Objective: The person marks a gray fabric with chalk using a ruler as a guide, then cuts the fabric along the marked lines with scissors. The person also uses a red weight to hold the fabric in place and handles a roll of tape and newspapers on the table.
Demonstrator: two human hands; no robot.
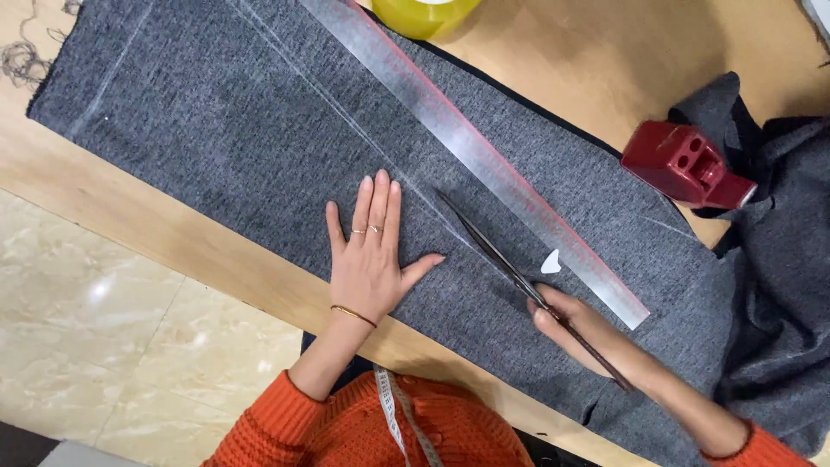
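We see a long strip of dark grey woven wool-like fabric (259,147) lying flat on the light wooden table (130,220), its long axis running diagonally from upper left to lower right. A pair of long dark metal scissors (501,259) sits on the fabric, roughly parallel to that axis: tips point up-left, handles down-right in the right hand (571,324). Blades look nearly closed, tip lying on a faint chalk line that runs the same diagonal. The right hand's fingers are curled round the scissor handles, gripping them; we can't tell finger-by-finger placement, the handles are mostly hidden. The left hand (372,259) lies flat on the fabric just left of the blades, palm down, fingers straight and close together pointing up, thumb splayed right toward the scissors; it holds nothing, only presses on the cloth. There are two rings on its fingers and a thin bangle on the wrist. A long clear plastic ruler with a red edge (484,160) lies on the fabric just beyond the scissors, on the same diagonal and near them. A small white piece of tailor's chalk (551,262) sits between the scissors and ruler. A dark red plastic block-shaped tool (687,164) rests at the right, near bunched grey fabric. A yellow roll (424,13) is at the top edge. Orange knit sleeves and a tape measure (393,415) show at the bottom.
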